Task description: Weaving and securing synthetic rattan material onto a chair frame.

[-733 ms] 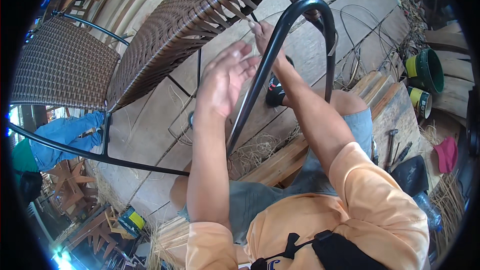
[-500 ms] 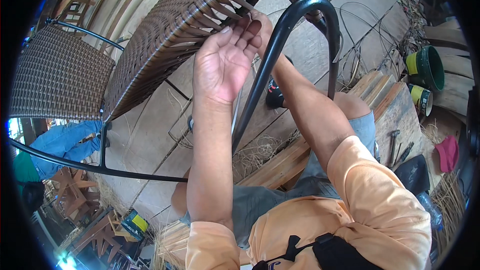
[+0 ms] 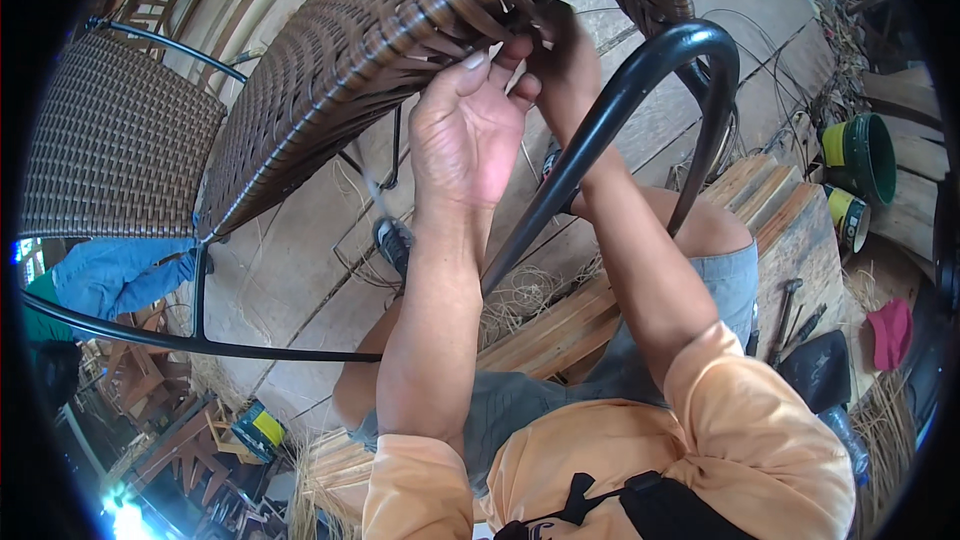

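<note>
A brown woven wicker chair [image 3: 400,50] on a black metal tube frame [image 3: 640,80] lies tipped in front of me. My left hand [image 3: 465,140], palm toward me, reaches up to the loose strand ends [image 3: 500,20] at the weave's edge, its fingertips pinched on a strand. Behind the curved black tube, my right hand [image 3: 565,60] grips strands at the same edge, touching the left fingertips. The right fingers are partly hidden by the tube and the weave.
Wooden planks [image 3: 560,325] lie under my legs. Two green and yellow buckets [image 3: 860,155] stand at the right, with a hammer [image 3: 785,305] and a red cloth [image 3: 890,330] below them. A person in blue [image 3: 110,275] is at the left, beside wooden frames [image 3: 150,390].
My left hand has risen from open in mid-air to the weave's edge and closed on a strand. The right hand has moved up with it to the same spot.
</note>
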The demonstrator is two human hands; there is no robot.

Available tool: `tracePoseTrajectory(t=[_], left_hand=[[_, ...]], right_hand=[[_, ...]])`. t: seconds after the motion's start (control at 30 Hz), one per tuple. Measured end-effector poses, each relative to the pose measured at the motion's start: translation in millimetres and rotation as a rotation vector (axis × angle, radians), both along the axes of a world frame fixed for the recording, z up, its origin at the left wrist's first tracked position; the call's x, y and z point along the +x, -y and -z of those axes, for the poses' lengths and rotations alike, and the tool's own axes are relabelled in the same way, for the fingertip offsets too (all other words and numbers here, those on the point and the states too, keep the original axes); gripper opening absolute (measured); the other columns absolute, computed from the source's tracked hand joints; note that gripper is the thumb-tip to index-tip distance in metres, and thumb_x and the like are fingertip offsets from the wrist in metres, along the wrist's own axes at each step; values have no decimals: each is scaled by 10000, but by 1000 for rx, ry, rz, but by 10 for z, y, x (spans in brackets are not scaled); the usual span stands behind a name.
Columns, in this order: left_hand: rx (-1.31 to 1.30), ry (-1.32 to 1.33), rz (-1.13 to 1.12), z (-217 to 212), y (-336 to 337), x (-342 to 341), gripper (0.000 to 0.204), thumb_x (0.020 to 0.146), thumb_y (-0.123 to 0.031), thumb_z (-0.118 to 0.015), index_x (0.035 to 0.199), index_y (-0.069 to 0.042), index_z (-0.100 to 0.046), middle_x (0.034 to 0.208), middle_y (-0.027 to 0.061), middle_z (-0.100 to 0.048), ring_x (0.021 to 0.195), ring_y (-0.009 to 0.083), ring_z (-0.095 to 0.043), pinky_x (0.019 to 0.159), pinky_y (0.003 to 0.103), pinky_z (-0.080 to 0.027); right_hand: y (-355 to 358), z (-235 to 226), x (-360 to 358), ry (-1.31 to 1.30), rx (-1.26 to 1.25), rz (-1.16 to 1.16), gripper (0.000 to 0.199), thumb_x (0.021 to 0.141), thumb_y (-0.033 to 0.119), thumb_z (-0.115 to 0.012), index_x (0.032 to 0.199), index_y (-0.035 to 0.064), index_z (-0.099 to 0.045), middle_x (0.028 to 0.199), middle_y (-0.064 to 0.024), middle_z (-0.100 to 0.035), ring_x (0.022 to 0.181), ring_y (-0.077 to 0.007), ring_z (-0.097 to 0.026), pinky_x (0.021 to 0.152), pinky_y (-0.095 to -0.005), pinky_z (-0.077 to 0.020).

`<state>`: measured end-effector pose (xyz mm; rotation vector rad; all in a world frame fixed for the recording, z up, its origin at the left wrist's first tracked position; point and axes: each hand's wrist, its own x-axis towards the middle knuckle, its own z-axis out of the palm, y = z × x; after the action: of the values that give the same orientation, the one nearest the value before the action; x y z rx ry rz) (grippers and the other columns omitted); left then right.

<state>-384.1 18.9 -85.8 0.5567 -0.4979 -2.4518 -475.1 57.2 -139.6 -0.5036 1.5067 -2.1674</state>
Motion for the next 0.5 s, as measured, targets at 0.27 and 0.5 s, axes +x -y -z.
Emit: tracePoseTrajectory(t=[0.27, 0.5], left_hand=[[12, -40, 179, 129, 139, 80, 311, 731, -26, -571, 1041, -24, -549, 937, 70, -601, 846, 198, -558, 867, 325, -408], [-173, 29, 60, 138, 195, 101, 382, 677, 47, -522, 1055, -10, -541, 949, 48, -579, 869, 158, -554, 828, 298, -446]], right_hand=[[-607, -616, 338, -731, 72, -25, 247, 798, -38, -546, 1030, 26, -604, 918, -100, -610, 761, -207, -591, 706, -296, -471], [-396, -842, 328, -959, 454, -134, 395, 769, -64, -517, 1142, 20, -413, 732, -188, -545, 649, -325, -600, 544, -389, -484]])
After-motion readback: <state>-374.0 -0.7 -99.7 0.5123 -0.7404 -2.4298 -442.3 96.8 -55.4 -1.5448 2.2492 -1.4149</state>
